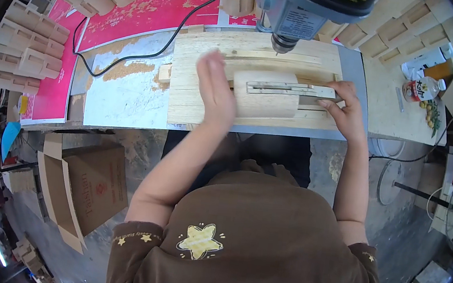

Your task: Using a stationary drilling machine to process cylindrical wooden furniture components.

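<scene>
A pale, rounded wooden block (265,104) lies on a wooden board (185,108) on the bench. Across its top runs a narrow wooden strip (286,89) with a slot-like outline at its left part. My right hand (350,111) pinches the strip's right end between thumb and fingers. At the block's left end is my left hand (217,90), blurred, its fingers stretched out and holding nothing; whether its palm touches the block I cannot tell. Just beyond the block hangs the chuck (282,44) of a grey drill press (304,15).
Stacked wooden blocks (25,52) line the left and far edges. A black cable (176,45) crosses the sawdust-strewn bench. To the right stands a white bottle (418,89). An open cardboard box (94,182) sits on the floor at left.
</scene>
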Demonstrator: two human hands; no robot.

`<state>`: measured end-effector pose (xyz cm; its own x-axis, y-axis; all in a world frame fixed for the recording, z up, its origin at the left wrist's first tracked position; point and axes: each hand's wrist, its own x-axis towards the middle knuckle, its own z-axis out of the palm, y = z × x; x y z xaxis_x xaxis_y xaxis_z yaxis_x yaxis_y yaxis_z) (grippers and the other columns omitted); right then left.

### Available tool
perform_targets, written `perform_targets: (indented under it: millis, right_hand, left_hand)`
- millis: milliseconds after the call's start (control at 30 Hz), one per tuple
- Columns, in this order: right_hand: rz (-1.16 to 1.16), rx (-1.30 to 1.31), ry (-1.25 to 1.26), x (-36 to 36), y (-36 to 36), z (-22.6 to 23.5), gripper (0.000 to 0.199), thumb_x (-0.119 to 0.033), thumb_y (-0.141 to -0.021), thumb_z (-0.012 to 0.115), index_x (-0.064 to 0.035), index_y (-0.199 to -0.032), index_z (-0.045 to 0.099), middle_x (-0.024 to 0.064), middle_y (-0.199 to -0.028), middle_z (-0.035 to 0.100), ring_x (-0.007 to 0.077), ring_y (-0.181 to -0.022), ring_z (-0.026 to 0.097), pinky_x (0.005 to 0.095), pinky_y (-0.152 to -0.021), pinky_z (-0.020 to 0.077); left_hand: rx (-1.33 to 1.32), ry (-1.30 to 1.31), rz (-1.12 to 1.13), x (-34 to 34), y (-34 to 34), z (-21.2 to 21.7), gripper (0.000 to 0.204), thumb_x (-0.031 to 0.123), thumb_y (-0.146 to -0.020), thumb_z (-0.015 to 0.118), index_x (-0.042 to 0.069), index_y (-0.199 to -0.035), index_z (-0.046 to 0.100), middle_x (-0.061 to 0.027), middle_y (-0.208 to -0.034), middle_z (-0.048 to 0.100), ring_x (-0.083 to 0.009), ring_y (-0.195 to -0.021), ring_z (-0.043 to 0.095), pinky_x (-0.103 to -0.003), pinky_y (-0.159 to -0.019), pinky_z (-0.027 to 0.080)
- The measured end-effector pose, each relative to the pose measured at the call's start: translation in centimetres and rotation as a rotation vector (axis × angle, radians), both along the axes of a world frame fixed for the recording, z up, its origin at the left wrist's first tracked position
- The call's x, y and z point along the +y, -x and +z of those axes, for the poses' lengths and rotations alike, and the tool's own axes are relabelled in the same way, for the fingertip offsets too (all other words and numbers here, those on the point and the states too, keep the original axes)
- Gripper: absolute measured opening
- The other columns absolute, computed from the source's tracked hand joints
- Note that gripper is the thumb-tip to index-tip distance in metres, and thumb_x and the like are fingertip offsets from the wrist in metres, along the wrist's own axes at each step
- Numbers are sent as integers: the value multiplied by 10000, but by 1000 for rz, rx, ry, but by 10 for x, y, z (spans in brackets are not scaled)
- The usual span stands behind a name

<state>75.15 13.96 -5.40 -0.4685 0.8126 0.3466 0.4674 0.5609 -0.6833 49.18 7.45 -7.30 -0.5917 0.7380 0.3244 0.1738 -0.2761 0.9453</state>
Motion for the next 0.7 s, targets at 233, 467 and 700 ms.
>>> perform_targets:
  millis: [233,467,700]
  right_hand:
    - [-174,-104,-55,13,-2,7,326,-71,-664,737,-73,-973,635,28,-886,626,221,-862,457,313,-778,402]
    - [-65,141,123,37,26,-4,332,-39,-701,710,-38,-1017,606,66,-930,596,204,-851,514,285,-766,420]
    - [-37,87,125,25,39,15,327,-21,-747,678,-33,-1061,589,67,-889,565,166,-812,547,260,-727,444]
  left_hand:
    - [408,-40,-234,-43,-8,-19,443,195,-776,651,-28,-1131,506,-171,-1104,546,-296,-990,514,-364,-885,385]
    - [413,120,-239,-13,30,-33,614,179,-551,816,28,-1099,585,-102,-1043,586,-262,-976,531,-382,-865,365]
    - [750,187,-228,-6,53,-30,519,212,-562,800,115,-1045,636,-9,-897,584,-194,-938,517,-382,-873,277]
